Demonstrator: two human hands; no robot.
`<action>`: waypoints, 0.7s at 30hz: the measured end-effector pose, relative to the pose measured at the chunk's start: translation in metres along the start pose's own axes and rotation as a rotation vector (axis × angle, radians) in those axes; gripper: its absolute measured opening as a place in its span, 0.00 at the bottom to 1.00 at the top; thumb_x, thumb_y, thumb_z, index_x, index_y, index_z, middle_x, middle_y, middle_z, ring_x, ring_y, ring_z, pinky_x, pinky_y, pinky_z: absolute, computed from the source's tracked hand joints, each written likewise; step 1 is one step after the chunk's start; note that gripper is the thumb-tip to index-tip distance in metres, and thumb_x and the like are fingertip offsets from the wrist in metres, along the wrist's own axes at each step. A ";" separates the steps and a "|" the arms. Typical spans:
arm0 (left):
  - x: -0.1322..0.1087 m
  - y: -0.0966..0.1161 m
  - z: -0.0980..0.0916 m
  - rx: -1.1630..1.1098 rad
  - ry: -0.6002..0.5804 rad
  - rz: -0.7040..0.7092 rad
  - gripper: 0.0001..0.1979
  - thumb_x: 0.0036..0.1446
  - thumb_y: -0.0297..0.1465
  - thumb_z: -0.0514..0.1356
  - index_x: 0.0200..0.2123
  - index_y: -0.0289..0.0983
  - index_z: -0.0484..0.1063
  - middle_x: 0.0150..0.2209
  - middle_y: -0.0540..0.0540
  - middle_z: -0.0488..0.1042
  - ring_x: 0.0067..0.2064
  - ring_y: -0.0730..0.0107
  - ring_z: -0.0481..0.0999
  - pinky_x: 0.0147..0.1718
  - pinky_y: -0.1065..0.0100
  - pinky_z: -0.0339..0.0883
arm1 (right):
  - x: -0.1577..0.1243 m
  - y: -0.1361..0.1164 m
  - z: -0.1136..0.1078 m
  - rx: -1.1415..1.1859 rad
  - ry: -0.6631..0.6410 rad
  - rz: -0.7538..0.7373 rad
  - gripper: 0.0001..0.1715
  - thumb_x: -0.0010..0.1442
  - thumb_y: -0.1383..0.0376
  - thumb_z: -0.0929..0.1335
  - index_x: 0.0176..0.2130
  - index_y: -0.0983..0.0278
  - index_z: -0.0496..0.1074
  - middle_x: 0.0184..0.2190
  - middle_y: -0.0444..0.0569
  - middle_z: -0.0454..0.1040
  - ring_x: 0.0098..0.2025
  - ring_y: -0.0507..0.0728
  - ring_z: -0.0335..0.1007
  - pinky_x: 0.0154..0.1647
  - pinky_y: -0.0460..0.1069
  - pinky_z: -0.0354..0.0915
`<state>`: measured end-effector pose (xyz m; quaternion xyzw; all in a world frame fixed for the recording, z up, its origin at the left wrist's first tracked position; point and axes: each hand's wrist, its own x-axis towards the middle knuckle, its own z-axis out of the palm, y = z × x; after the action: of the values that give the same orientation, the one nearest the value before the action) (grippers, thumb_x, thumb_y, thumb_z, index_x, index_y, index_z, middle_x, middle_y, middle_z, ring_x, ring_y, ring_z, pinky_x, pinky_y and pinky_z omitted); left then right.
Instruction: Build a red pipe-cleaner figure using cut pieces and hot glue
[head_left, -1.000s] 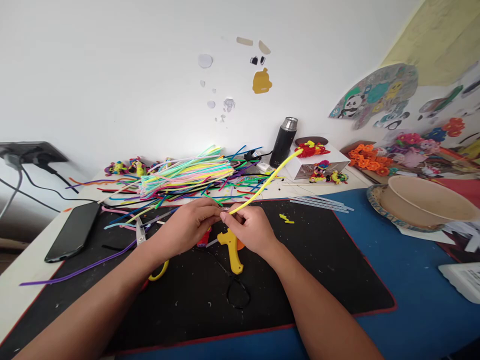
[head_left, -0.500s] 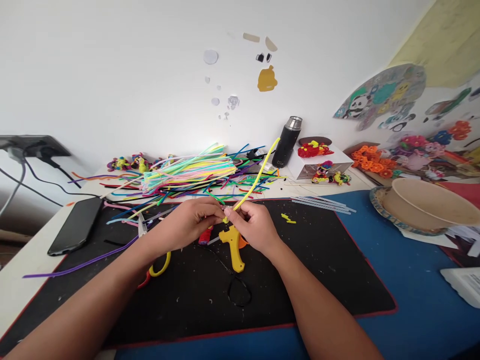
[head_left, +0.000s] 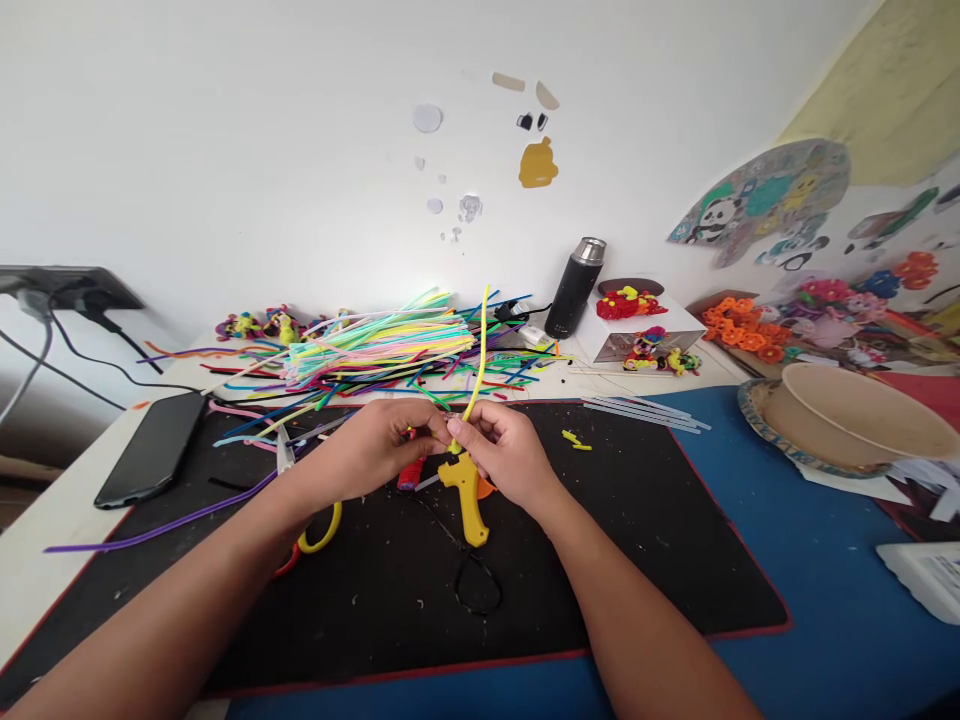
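Observation:
A yellow pipe cleaner point(head_left: 481, 360) rises from between my hands, its free end pointing up toward the wall. My right hand point(head_left: 501, 448) pinches its lower part, where a small yellow twist shows below the fingertips. My left hand point(head_left: 397, 440) is closed at the same spot, thumb and index finger together at the pipe cleaner's worked end; the fingers hide part of it. Just beneath my hands lies a yellow hot glue gun point(head_left: 470, 500) on the black mat point(head_left: 615, 570). A red piece point(head_left: 409, 472) sits beside it, partly covered by my left hand.
Behind my hands lies a pile of coloured pipe cleaners point(head_left: 382, 345). Scissors point(head_left: 322, 530) are partly under my left forearm. A phone point(head_left: 152, 450) lies left; a black flask point(head_left: 576, 290), glue sticks point(head_left: 645, 412), yellow scraps point(head_left: 576, 440) and a bowl point(head_left: 862, 410) are right.
The pipe cleaner's free end has swung left from near the flask and now stands more upright. My hands have stayed close together in nearly the same place.

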<state>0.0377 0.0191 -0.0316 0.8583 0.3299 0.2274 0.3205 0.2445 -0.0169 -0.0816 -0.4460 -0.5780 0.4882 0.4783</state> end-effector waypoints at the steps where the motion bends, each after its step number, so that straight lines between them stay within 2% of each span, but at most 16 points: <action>1: 0.000 0.001 0.000 -0.010 0.002 0.001 0.10 0.68 0.38 0.60 0.36 0.41 0.79 0.35 0.48 0.83 0.36 0.66 0.81 0.39 0.69 0.72 | 0.000 -0.001 0.001 0.050 -0.013 0.033 0.23 0.63 0.46 0.73 0.30 0.60 0.71 0.18 0.38 0.65 0.18 0.50 0.57 0.21 0.47 0.53; 5: -0.001 0.005 0.001 -0.005 0.029 0.079 0.11 0.70 0.36 0.60 0.37 0.41 0.79 0.36 0.47 0.83 0.37 0.67 0.82 0.39 0.69 0.72 | 0.001 -0.004 0.004 0.246 -0.056 0.184 0.28 0.58 0.42 0.75 0.29 0.60 0.68 0.15 0.36 0.65 0.15 0.48 0.56 0.17 0.45 0.49; 9: -0.003 0.007 0.003 0.026 0.078 0.172 0.09 0.71 0.32 0.60 0.38 0.41 0.79 0.36 0.46 0.83 0.38 0.67 0.82 0.39 0.69 0.72 | 0.000 -0.004 0.007 0.414 -0.082 0.295 0.30 0.56 0.42 0.77 0.28 0.60 0.66 0.16 0.34 0.63 0.14 0.47 0.55 0.16 0.44 0.44; 13: -0.004 0.008 0.006 0.081 0.143 0.254 0.10 0.72 0.32 0.58 0.39 0.40 0.79 0.37 0.44 0.83 0.40 0.65 0.82 0.41 0.67 0.74 | 0.000 -0.005 0.007 0.516 -0.103 0.317 0.30 0.55 0.43 0.78 0.29 0.61 0.65 0.15 0.33 0.60 0.14 0.46 0.53 0.16 0.44 0.42; 16: -0.005 0.006 0.009 0.195 0.208 0.312 0.10 0.73 0.30 0.57 0.44 0.40 0.80 0.39 0.42 0.83 0.41 0.63 0.82 0.42 0.65 0.75 | 0.000 -0.004 0.008 0.564 -0.109 0.314 0.28 0.55 0.45 0.78 0.30 0.60 0.66 0.15 0.32 0.59 0.14 0.46 0.52 0.16 0.44 0.40; 19: -0.006 0.004 0.012 0.308 0.219 0.379 0.13 0.74 0.28 0.55 0.49 0.40 0.80 0.44 0.39 0.84 0.44 0.61 0.83 0.44 0.63 0.76 | 0.001 -0.003 0.008 0.579 -0.092 0.318 0.27 0.55 0.46 0.78 0.30 0.60 0.65 0.14 0.31 0.58 0.14 0.46 0.50 0.16 0.45 0.39; 21: -0.006 0.003 0.014 0.340 0.213 0.412 0.14 0.74 0.28 0.54 0.49 0.40 0.81 0.45 0.39 0.84 0.46 0.61 0.83 0.45 0.63 0.76 | 0.001 -0.002 0.008 0.585 -0.085 0.326 0.27 0.55 0.47 0.78 0.30 0.60 0.64 0.14 0.31 0.57 0.14 0.46 0.50 0.16 0.45 0.39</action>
<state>0.0429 0.0078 -0.0404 0.9200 0.2138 0.3180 0.0824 0.2367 -0.0172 -0.0800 -0.3556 -0.3541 0.7214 0.4771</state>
